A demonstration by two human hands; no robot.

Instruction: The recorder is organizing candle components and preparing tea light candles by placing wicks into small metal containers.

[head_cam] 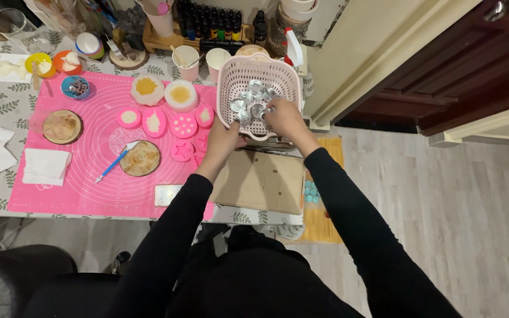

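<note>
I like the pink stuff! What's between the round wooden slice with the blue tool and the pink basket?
In the head view, pink moulds lie between wooden slice and basket, on the pink mat.

Pale grey plank floor (455, 194) runs to the right, evenly lit. A dark wood door (472, 65) stands behind a cream frame (378, 53). The counter (7, 106) wears a leaf-print cloth. A black chair (25, 277) sits at lower left. A yellow mat (325, 224) lies on the floor beside the counter.
</note>
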